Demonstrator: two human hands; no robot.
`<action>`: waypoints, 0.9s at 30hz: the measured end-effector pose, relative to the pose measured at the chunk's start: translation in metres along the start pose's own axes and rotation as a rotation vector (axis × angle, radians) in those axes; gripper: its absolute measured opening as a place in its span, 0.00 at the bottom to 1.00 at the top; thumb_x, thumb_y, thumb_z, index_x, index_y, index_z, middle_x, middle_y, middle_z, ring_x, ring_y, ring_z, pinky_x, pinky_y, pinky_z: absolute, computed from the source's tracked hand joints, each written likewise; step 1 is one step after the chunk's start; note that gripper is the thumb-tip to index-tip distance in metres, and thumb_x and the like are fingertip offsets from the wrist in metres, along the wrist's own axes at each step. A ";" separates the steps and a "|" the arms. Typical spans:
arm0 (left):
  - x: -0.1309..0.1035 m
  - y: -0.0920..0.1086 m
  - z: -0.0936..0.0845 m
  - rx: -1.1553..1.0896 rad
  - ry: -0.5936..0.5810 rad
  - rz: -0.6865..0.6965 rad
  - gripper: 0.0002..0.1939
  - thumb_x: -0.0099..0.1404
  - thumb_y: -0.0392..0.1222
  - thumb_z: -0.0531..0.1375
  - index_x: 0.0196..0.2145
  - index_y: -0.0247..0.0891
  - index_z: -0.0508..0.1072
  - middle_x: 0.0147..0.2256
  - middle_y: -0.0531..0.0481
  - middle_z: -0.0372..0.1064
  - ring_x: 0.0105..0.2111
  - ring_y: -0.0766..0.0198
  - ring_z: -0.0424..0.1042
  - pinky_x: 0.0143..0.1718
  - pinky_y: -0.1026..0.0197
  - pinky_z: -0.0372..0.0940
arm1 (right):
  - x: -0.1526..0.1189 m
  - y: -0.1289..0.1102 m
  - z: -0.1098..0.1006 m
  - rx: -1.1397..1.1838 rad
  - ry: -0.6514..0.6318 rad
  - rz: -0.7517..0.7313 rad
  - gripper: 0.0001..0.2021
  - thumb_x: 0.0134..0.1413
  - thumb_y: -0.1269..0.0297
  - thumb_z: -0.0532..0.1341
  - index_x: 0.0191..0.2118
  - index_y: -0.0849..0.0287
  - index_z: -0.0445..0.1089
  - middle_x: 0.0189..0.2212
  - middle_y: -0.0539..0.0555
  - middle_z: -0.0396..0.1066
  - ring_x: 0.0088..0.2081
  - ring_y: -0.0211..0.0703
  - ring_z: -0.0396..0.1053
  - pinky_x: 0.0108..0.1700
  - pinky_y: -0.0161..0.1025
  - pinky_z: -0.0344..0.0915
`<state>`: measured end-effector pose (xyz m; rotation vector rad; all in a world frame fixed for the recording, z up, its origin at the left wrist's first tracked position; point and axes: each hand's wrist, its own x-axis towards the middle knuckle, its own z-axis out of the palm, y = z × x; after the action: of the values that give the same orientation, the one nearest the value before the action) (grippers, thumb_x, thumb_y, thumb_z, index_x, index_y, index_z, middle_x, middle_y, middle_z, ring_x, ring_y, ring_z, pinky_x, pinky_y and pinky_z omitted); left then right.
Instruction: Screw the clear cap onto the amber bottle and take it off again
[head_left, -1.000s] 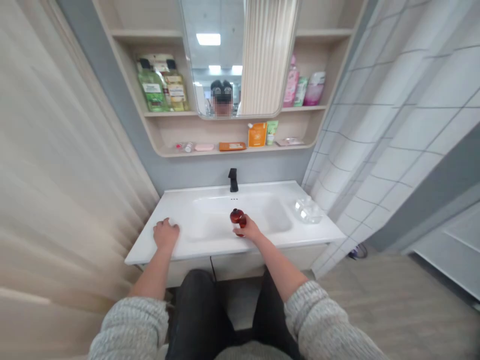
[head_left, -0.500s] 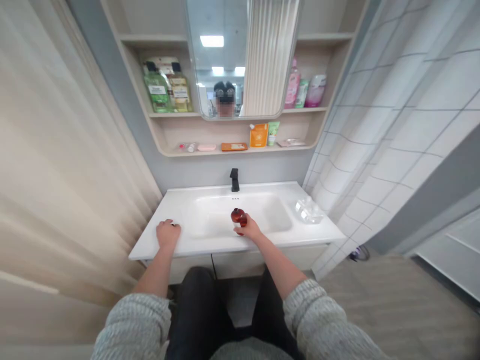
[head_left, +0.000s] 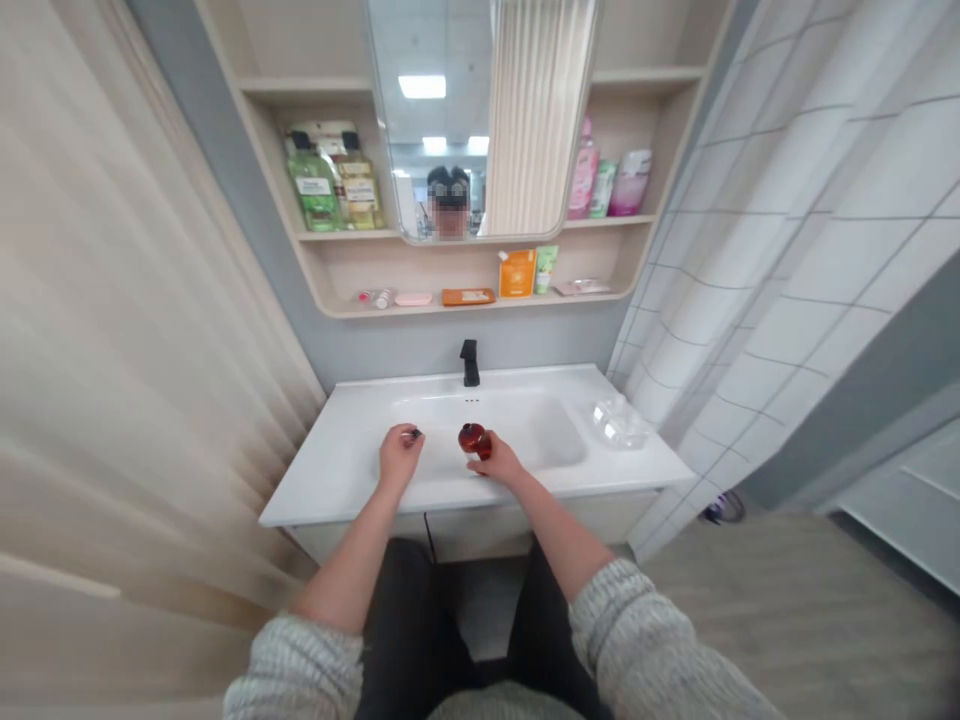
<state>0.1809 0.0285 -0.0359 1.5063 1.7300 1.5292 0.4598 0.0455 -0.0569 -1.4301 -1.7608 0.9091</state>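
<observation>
By the left hand (head_left: 397, 461), one small dark piece (head_left: 414, 434) is pinched between drawn-in fingers at the left of the basin (head_left: 536, 430); one bottle (head_left: 472, 438), glossy red-brown with a pale label (head_left: 472, 456), is held over the basin's front, the right hand's (head_left: 500, 461) fingers clamped round it; one black tap (head_left: 470, 363) is set behind
</observation>
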 end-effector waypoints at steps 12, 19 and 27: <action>-0.025 0.064 0.080 -0.220 -0.208 0.051 0.07 0.66 0.41 0.69 0.42 0.42 0.79 0.42 0.47 0.83 0.43 0.58 0.82 0.54 0.53 0.75 | 0.001 0.006 0.002 0.084 -0.031 -0.063 0.32 0.40 0.67 0.79 0.53 0.51 0.69 0.44 0.50 0.82 0.44 0.50 0.81 0.49 0.46 0.76; -0.021 0.067 0.073 -0.121 -0.239 0.175 0.07 0.65 0.37 0.69 0.42 0.42 0.80 0.44 0.47 0.82 0.43 0.59 0.82 0.54 0.53 0.76 | 0.001 0.009 0.004 0.059 -0.010 -0.109 0.35 0.40 0.65 0.80 0.55 0.51 0.70 0.45 0.51 0.83 0.45 0.51 0.80 0.51 0.48 0.75; -0.021 0.066 0.071 -0.132 -0.192 0.148 0.04 0.65 0.37 0.69 0.39 0.42 0.80 0.43 0.47 0.81 0.41 0.60 0.82 0.52 0.53 0.79 | 0.000 0.005 0.003 0.079 0.003 -0.102 0.35 0.40 0.63 0.80 0.56 0.51 0.71 0.44 0.53 0.83 0.44 0.52 0.80 0.48 0.47 0.77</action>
<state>0.2764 0.0326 -0.0093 1.6834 1.4105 1.4826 0.4601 0.0457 -0.0622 -1.2795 -1.7586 0.9119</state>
